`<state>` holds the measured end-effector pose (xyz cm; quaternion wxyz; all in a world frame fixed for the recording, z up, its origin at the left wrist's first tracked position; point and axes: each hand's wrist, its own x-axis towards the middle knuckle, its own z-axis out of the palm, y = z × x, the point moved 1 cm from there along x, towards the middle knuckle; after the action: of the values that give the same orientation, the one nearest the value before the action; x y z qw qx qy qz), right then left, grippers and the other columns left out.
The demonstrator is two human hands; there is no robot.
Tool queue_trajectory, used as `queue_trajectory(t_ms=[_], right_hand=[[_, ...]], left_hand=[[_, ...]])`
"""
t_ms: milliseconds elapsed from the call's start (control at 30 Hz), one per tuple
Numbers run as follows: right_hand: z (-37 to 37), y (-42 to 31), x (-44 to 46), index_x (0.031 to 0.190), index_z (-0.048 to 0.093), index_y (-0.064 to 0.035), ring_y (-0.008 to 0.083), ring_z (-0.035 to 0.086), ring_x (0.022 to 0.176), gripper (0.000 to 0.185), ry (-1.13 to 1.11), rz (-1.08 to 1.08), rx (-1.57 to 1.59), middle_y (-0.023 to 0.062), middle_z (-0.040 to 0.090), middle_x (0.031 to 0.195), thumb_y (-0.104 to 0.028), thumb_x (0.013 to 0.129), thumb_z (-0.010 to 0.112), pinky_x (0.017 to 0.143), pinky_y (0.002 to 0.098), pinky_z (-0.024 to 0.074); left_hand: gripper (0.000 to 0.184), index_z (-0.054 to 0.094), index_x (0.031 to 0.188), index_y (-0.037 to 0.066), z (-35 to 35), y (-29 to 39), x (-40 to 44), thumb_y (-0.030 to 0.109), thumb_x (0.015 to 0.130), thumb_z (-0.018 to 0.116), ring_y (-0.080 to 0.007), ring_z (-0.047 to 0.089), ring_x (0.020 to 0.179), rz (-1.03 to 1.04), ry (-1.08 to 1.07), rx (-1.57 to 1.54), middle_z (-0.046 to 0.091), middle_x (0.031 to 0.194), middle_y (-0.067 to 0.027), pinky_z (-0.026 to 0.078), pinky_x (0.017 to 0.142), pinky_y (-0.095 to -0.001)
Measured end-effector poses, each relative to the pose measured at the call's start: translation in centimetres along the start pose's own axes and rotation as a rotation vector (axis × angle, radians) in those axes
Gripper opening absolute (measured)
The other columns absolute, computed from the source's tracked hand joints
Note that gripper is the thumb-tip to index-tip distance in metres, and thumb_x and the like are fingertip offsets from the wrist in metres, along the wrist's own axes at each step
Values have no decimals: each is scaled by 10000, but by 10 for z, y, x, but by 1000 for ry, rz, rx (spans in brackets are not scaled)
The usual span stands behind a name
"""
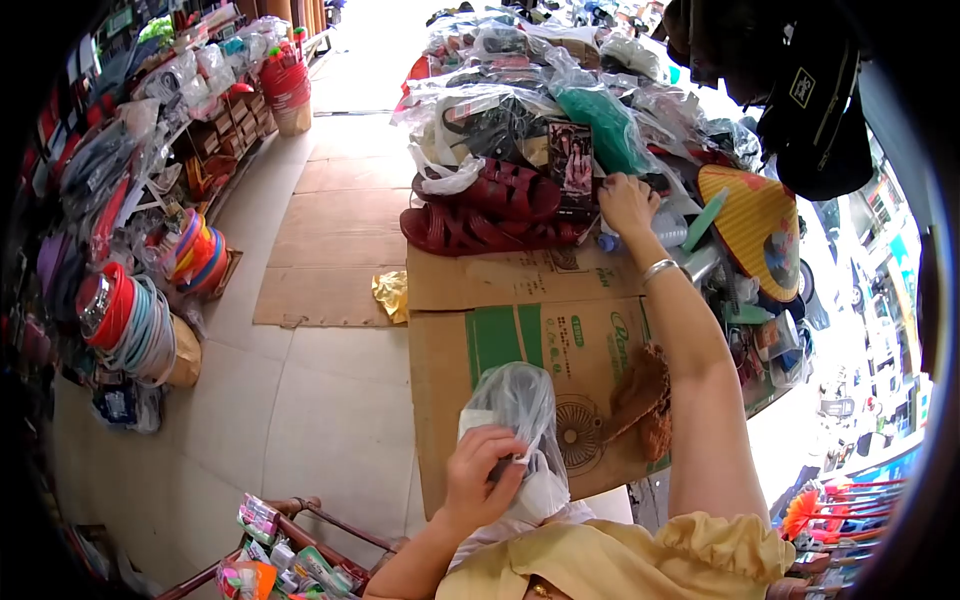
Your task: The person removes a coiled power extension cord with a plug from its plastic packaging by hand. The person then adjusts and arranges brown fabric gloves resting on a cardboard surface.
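Note:
My left hand (484,474) is closed on a clear plastic bag (518,395) with something white in it, held low in front of me over the cardboard. My right hand (628,205) is stretched far forward with a silver bangle at the wrist. Its fingers are bent down beside a dark printed box (571,165), and what they grip is hidden. Left of that box lie dark red sandals (480,215), one above the other. A plastic bottle (662,230) lies just under my right wrist.
Printed cardboard (490,285) covers the near table end, with a brown fuzzy item (645,405) on it. A yellow conical hat (750,225) and bagged goods (500,110) crowd the far side. Red buckets (287,85) and shelves line the left. Gold foil (391,296) lies beside the table.

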<state>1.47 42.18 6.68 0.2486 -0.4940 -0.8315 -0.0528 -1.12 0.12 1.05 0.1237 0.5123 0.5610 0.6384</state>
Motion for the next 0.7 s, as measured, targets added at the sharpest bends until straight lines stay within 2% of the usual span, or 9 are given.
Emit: queue_trajectory(t_ms=[67,133,233,333,400,500,533,600,700], right_hand=[[5,22,-6,1066,593,-118,288,431,1141,350,58,-35,-205,103,550,1130,-326,794,515,990,534,222],[3,34,-12,1050,609,-129,279,412,1153,331,61,-27,-239,102,545,1133,-328,801,519,979,554,230],[-6,39,-15,1044,617,-131,266,376,1177,313,24,148,-244,107,529,1148,-310,803,528,966,525,264],[-11,35,-14,1003,621,-113,283,472,1081,288,166,45,-244,113,575,1059,-305,805,536,936,504,311],[3,37,-5,987,592,-102,315,555,980,250,85,22,13,114,618,941,-268,815,515,895,494,349],[23,32,0,985,551,-100,337,594,926,222,-21,32,115,110,636,839,-231,817,489,871,509,361],[23,32,0,985,551,-100,337,594,926,222,-21,32,115,110,636,839,-231,817,489,871,509,361],[23,33,1,1034,527,-119,333,566,1024,245,-251,-95,-104,142,619,940,-200,812,464,869,498,364],[5,32,-1,1047,537,-129,335,569,988,267,-166,-53,40,160,586,1020,-201,795,489,869,496,361]], left_hand=[[206,598,885,32,0,-2,-2,4,684,630,-306,566,856,7,2,-6,598,888,-127,460,750,-368],[207,598,885,31,1,-2,-3,3,683,631,-308,567,857,8,5,-14,598,885,-127,460,751,-370],[209,597,886,30,0,-1,0,3,682,631,-311,568,852,27,-7,-6,600,877,-127,461,751,-372],[210,596,886,30,-1,-1,0,2,680,631,-313,568,849,39,-18,-1,601,872,-127,461,750,-373],[208,595,883,30,-1,-1,-1,3,679,631,-312,568,852,34,-10,6,603,873,-125,461,751,-373],[181,578,863,6,0,1,1,-10,683,596,-301,560,835,63,-1,10,594,865,-138,443,749,-367],[181,578,863,6,0,1,1,-10,683,596,-301,560,835,63,-2,11,594,865,-138,443,749,-367],[180,579,861,5,0,1,0,-12,682,595,-303,561,837,57,0,14,596,862,-138,443,749,-369],[183,579,861,4,0,1,1,-14,680,593,-305,562,842,64,0,12,597,859,-137,443,751,-370]])
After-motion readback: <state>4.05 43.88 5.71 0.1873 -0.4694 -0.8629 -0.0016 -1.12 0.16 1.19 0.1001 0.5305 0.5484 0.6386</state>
